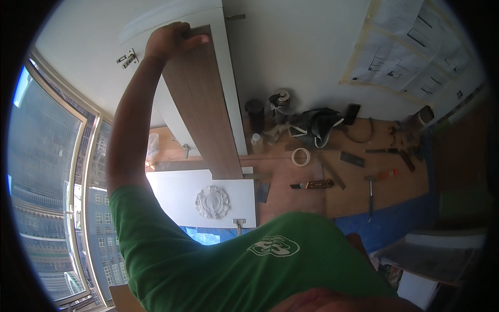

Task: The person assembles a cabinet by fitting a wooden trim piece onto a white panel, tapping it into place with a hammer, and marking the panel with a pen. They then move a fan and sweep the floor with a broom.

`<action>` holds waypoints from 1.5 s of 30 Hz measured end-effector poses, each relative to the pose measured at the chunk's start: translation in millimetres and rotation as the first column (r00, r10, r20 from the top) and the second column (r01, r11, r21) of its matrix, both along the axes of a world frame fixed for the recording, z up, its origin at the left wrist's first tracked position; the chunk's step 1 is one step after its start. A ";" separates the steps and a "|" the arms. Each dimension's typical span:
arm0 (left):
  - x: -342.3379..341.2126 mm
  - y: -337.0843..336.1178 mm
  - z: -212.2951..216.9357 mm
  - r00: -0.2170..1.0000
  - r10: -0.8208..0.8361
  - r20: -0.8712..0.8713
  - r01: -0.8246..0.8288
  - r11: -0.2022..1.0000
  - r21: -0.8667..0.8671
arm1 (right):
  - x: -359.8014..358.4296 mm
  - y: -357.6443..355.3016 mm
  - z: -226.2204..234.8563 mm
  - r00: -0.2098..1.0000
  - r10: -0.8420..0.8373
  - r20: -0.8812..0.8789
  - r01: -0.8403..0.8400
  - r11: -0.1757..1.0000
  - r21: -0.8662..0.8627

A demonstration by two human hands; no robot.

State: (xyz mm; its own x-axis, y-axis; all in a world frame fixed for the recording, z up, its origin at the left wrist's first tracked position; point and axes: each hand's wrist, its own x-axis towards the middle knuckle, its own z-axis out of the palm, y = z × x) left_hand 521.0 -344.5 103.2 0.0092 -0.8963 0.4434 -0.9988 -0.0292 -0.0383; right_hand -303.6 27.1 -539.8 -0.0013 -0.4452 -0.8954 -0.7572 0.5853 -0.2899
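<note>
My left hand (pixel 174 42) is raised at the top end of a long brown wood-grain board (pixel 200 104). Its fingers curl over the board's upper end, and the thumb lies along the front edge. The board stands tilted, its lower end by a white panel (pixel 171 192) lying flat on the bench. Behind the board leans a tall white door panel (pixel 234 104) with metal hinges (pixel 127 59) on its edge. A crumpled round white cover (pixel 212 203) lies on the flat panel. Only a bit of my right arm shows beside my green shirt; its hand is out of sight.
On the bench (pixel 291 205) lie a tape roll (pixel 300 157), an orange-and-black utility knife (pixel 317 184), a hammer (pixel 370 195) and a dark flat block (pixel 352 158). A black bag (pixel 317 126) sits by the wall. A window (pixel 52 171) is at the left; drawings (pixel 405 52) hang right.
</note>
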 end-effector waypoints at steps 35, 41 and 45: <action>-466.1 269.7 -414.2 0.521 0.244 -0.818 0.728 0.373 0.575 | -75.4 139.6 51.1 0.952 -0.229 -0.203 0.110 0.876 -0.469; -611.5 311.0 -437.8 0.536 0.632 -0.560 0.800 -0.168 0.576 | -181.6 215.7 -5.2 0.963 -0.108 -0.247 -0.018 0.889 -0.458; -721.5 297.9 -371.1 0.562 0.351 -0.748 0.826 -0.284 0.487 | -254.2 266.2 48.9 0.737 -0.676 0.012 0.643 0.695 -0.321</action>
State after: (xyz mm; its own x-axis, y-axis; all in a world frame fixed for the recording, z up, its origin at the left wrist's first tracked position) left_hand -200.5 -46.6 -267.9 -0.7533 -0.1377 -0.6431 -0.5843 -0.3086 0.7506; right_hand -557.8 293.2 -491.0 -0.4737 -0.5274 -0.7053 -0.2419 0.8480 -0.4716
